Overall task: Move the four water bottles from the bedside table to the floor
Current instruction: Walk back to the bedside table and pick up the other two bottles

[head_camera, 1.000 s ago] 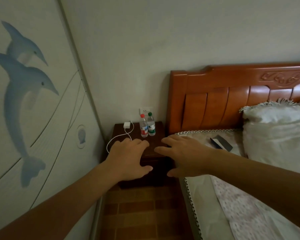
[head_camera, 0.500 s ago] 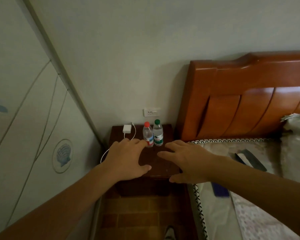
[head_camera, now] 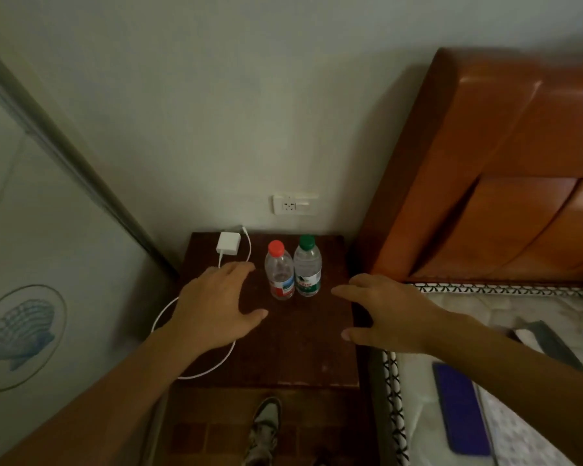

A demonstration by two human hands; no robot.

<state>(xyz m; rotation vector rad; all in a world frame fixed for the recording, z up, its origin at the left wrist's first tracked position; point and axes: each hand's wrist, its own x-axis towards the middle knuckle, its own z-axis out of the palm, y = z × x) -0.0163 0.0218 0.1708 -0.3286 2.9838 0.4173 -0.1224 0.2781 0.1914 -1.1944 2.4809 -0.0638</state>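
While both hands hovered spread and empty over the desk [head_camera: 293,351], the left hand [head_camera: 216,311] near the red-capped bottle [head_camera: 279,274] and the right hand [head_camera: 387,314] near the green-capped bottle [head_camera: 307,269], only these two bottles showed, upright and touching at the back. A good grasp would wrap each at its labelled waist, one per hand, without knocking its neighbour. They were clear, thin, ribbed plastic, apparently nearly empty, so light and easily tipped. Dark wood, smooth, carried a white charger [head_camera: 228,243] and looping cable [head_camera: 212,368].
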